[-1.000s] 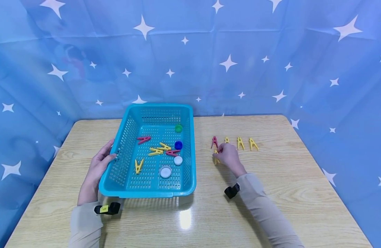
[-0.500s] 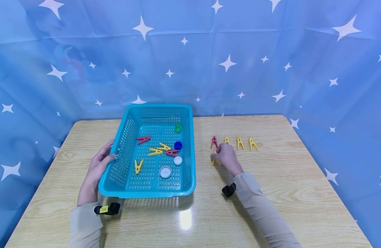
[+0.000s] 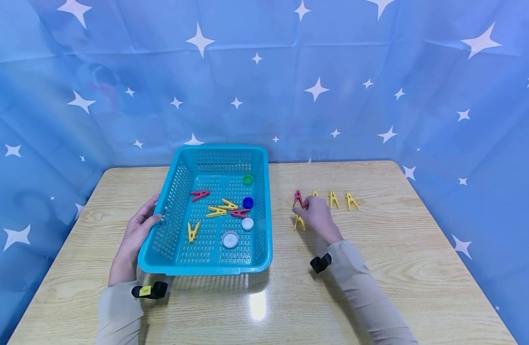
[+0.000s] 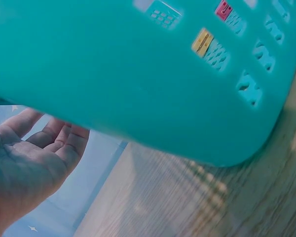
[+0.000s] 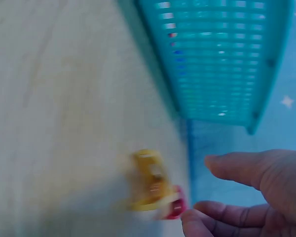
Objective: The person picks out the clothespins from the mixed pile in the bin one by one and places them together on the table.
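Right hand: thumb and fingers parted, nothing held. Yellow clip just beside, on table; blurred in wrist view. Left hand: thumb over blue basket's rim, fingers outside. Second yellow clip mostly hidden by right hand.

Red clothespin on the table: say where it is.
In the head view, the red clothespin is on the table, right of the basket, just beyond the yellow clothespin by the person's right hand.
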### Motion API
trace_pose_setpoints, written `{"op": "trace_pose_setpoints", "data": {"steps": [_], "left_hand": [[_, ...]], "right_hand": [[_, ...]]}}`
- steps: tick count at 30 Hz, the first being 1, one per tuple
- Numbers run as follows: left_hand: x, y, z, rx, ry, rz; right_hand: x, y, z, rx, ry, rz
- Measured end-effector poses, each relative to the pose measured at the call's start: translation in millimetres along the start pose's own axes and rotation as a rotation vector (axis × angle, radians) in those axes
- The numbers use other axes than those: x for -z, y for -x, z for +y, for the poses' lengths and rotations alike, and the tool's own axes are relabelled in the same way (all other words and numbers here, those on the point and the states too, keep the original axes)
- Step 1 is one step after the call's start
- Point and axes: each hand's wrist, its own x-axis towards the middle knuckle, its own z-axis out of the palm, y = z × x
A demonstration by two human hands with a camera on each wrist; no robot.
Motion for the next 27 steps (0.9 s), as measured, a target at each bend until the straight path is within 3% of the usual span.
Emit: {"op": "trace_pose_setpoints", "data": {"steps": [6, 12, 18, 27], "left_hand": [[0.3, 0.4, -0.1, 0.001, 0.0, -0.006], [-0.3, 0.6, -1.1, -0.02, 0.003, -0.012], [-0.5, 0.3, -1.5, -0.021, 0.011, -0.012], [-1.0, 0.5, -2.9, -0.026, -0.008, -0.007]], "right_hand": [[19.3, -4.2, -22.6, 0.123, -0.03, 0.061], [32.6, -14.6, -56.9, 0.167, -0.041, 0.043], [29.4, -27.7, -88.9, 0.245, -0.092, 0.067], [14.2, -41.6, -129.2, 0.296, -0.122, -0.004]]}}
